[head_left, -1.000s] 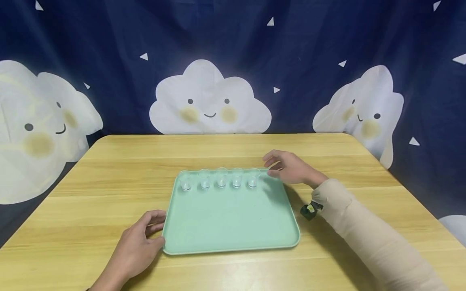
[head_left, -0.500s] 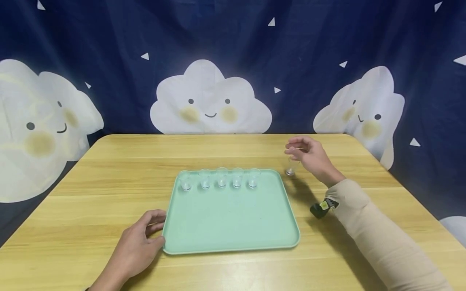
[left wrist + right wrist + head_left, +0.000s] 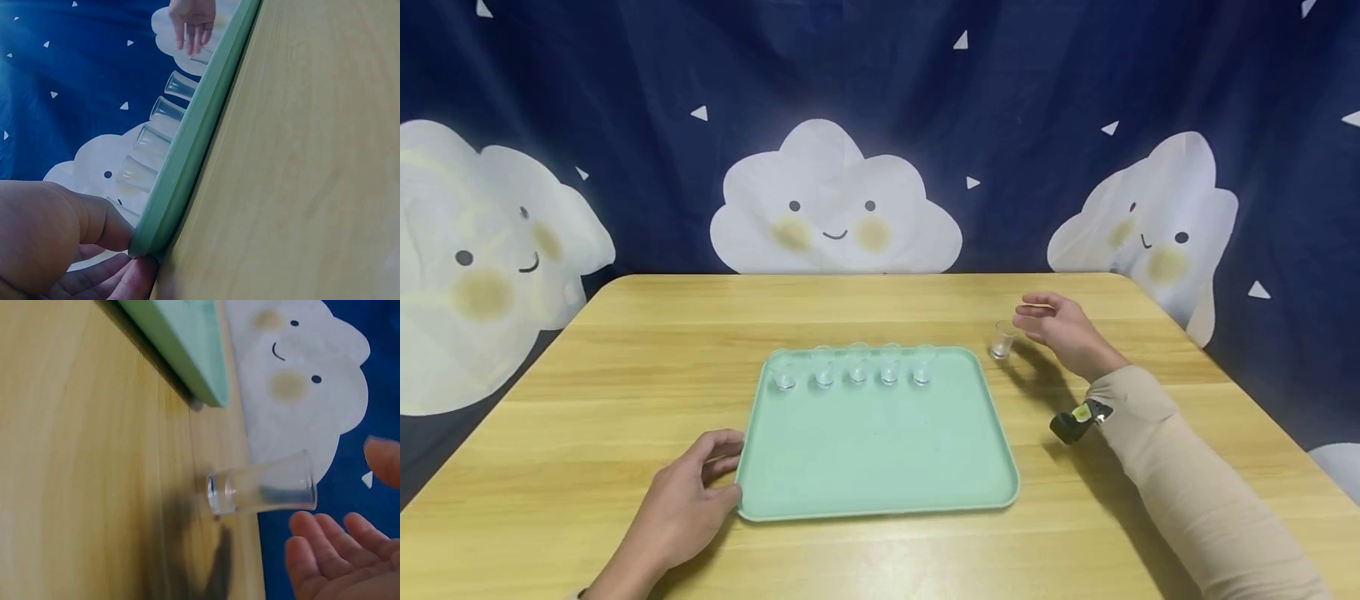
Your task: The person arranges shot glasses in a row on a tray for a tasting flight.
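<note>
A small clear shot glass [image 3: 1001,342] stands upright on the table, right of the mint-green tray [image 3: 880,467]. My right hand [image 3: 1067,331] hovers just right of this glass, fingers loosely extended and apart from it. In the right wrist view the fingers [image 3: 334,556] and the glass [image 3: 262,486] show a small gap. At the tray's front left, my left hand [image 3: 681,504] holds the edge. The left wrist view shows its thumb [image 3: 103,222] at the rim, with fingertips at the underside. Several more clear shot glasses [image 3: 858,367] stand upright in a row along the tray's back.
The tray lies on a wooden table [image 3: 647,350]. Behind the table's far edge hangs a dark blue curtain [image 3: 1000,100] printed with smiling clouds and white triangles. A dark wrist device [image 3: 1075,422] sits at the right sleeve [image 3: 1195,475].
My right hand moved from the tray's back right corner to the right. Half a second ago it was at the shot glass on the table; now it has drawn away. My left hand stays put.
</note>
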A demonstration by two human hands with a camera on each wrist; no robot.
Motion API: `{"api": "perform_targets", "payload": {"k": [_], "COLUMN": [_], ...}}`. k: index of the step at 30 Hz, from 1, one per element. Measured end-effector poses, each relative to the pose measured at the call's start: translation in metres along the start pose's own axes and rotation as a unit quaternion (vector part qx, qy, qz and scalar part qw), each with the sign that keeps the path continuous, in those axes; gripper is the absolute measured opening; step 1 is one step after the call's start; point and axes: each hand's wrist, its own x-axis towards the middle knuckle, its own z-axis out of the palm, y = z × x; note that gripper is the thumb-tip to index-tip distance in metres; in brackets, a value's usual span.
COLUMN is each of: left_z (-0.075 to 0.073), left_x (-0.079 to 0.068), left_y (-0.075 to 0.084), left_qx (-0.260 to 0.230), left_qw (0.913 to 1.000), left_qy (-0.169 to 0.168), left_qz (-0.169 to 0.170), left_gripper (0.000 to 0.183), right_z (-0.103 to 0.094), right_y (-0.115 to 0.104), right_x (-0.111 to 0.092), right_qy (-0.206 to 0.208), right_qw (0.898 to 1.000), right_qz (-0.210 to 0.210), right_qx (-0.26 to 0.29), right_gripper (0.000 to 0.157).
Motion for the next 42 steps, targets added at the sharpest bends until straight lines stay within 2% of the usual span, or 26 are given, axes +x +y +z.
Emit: {"api": "perform_targets", "payload": {"k": [6, 10, 19, 22, 26, 32, 39, 42], "left_z": [-0.001, -0.001, -0.001, -0.001, 0.000, 0.000, 0.000, 0.000], "left_x": [0.001, 0.001, 0.002, 0.002, -0.001, -0.002, 0.001, 0.002], "left_y": [0.000, 0.000, 0.001, 0.000, -0.002, -0.003, -0.002, -0.002], "left_qx": [-0.006, -0.009, -0.003, -0.003, 0.002, -0.002, -0.011, -0.013], "left_qw": [1.0000, 1.0000, 1.0000, 1.0000, 0.9999, 0.9999, 0.9999, 0.9999], "left_qy": [-0.004, -0.003, 0.003, 0.002, -0.006, -0.008, -0.005, -0.004], "left_qz": [0.000, -0.001, 0.004, 0.004, -0.010, -0.015, -0.007, -0.006], "left_gripper": [0.051, 0.050, 0.050, 0.050, 0.051, 0.051, 0.051, 0.051], "right_z": [-0.001, 0.001, 0.004, 0.005, 0.009, 0.015, 0.020, 0.022], "right_y": [0.010, 0.013, 0.016, 0.019, 0.023, 0.018, 0.012, 0.011], "right_x": [0.003, 0.003, 0.006, 0.007, 0.009, 0.010, 0.005, 0.003], "right_qy": [-0.075, -0.089, -0.077, -0.062, -0.053, -0.041, -0.020, -0.020], "right_qw": [0.996, 0.991, 0.985, 0.985, 0.989, 0.993, 0.985, 0.983], "right_qz": [0.007, 0.004, -0.010, -0.016, -0.016, -0.024, -0.077, -0.084], "right_qx": [-0.056, -0.095, -0.155, -0.160, -0.140, -0.110, -0.153, -0.161], "right_gripper": [0.070, 0.071, 0.054, 0.045, 0.038, 0.038, 0.040, 0.038]}}
